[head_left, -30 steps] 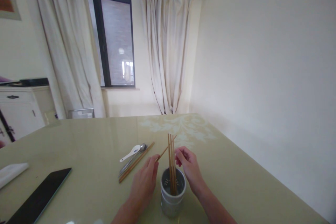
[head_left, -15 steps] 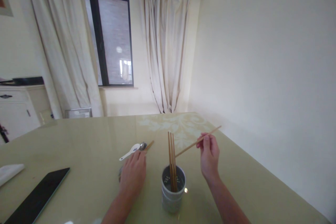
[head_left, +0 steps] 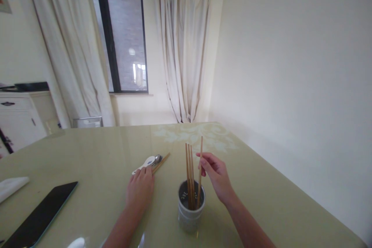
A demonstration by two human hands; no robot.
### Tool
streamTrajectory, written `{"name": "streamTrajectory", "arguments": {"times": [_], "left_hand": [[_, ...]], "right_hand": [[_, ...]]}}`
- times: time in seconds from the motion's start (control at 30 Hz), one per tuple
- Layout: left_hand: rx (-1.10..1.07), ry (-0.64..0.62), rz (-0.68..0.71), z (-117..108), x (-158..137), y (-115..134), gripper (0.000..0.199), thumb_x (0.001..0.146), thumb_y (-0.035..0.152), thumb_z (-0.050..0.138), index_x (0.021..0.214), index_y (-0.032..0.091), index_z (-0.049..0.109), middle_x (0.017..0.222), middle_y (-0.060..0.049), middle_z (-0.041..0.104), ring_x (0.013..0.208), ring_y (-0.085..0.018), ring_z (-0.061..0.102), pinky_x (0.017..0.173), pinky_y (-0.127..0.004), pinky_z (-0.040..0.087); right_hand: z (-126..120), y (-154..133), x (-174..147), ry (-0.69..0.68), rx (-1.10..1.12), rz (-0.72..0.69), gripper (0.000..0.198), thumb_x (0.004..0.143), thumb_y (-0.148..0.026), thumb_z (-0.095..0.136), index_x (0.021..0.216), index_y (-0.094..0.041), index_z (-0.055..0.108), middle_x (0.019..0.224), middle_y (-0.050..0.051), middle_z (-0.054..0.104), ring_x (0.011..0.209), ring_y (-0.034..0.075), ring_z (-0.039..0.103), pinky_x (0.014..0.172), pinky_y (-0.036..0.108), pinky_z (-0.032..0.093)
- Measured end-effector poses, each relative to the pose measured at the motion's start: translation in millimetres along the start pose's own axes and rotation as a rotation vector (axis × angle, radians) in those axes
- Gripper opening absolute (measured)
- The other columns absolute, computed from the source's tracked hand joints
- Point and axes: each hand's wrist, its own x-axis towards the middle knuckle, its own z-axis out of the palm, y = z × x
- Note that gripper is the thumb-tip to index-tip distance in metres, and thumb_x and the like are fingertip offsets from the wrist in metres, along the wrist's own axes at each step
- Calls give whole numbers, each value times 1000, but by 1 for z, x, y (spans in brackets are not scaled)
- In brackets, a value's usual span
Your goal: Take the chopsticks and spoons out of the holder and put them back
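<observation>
My right hand [head_left: 216, 172] pinches a wooden chopstick [head_left: 200, 162] near its upper part. This chopstick stands nearly upright, its lower end inside a grey metal cylinder holder [head_left: 190, 217]. Several other chopsticks [head_left: 189, 170] lean together in the holder, left of the held one. On the table to the left, my left hand [head_left: 142, 186] lies palm down, fingers stretched forward. Its fingertips are at a white spoon [head_left: 148, 161] and loose chopsticks [head_left: 161, 162]. A metal spoon [head_left: 157, 159] lies between these. What is under the left palm is hidden.
The pale green tabletop [head_left: 101, 162] carries a dark flat tablet-like object [head_left: 43, 213] and a white item [head_left: 11, 186] at left. Another white rounded object [head_left: 77, 243] shows at the bottom edge. A wall [head_left: 290, 85] runs along the right.
My right hand has moved left and turned the chopstick from slanted to nearly upright in the holder. My left hand has shifted slightly left, baring more of the loose chopsticks.
</observation>
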Motion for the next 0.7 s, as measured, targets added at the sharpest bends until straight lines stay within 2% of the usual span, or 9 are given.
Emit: {"name": "streamTrajectory", "arguments": {"times": [0.17, 0.37, 0.5, 0.6, 0.7], "left_hand": [[-20, -64, -38, -7, -1, 2, 30, 106, 18, 43, 116, 13, 71, 118, -14, 76, 117, -30, 69, 101, -42, 50], [-59, -59, -23, -4, 1, 2, 28, 106, 20, 44, 109, 16, 71, 118, -14, 75, 116, -29, 69, 100, -40, 50], [-114, -98, 8, 1, 1, 2, 28, 105, 20, 44, 107, 18, 72, 119, -12, 76, 117, -28, 69, 100, -38, 50], [-124, -80, 28, 1, 0, 6, 29, 105, 19, 43, 105, 18, 71, 119, -13, 76, 118, -30, 69, 101, -40, 50], [-167, -47, 20, -4, -1, 13, 33, 106, 18, 37, 104, 17, 69, 116, -14, 76, 117, -30, 70, 100, -41, 50]], "right_hand": [[0, 8, 2, -46, -24, 28, 42, 87, -58, 81, 102, -19, 80, 64, -2, 60, 56, 13, 52, 54, 27, 42], [3, 17, 1, -74, -44, 44, 44, 89, -61, 78, 95, -18, 82, 63, -2, 57, 55, 12, 50, 53, 26, 39], [5, 17, -2, -81, -89, 23, 48, 93, -63, 72, 101, -17, 83, 65, -1, 58, 56, 13, 49, 55, 27, 38], [6, 16, -3, -85, -102, 20, 51, 96, -64, 68, 107, -17, 83, 71, 2, 62, 59, 13, 50, 57, 28, 39], [8, 17, -4, -124, -95, 25, 49, 96, -64, 68, 99, -17, 83, 70, 0, 57, 59, 13, 47, 57, 27, 38]]}}
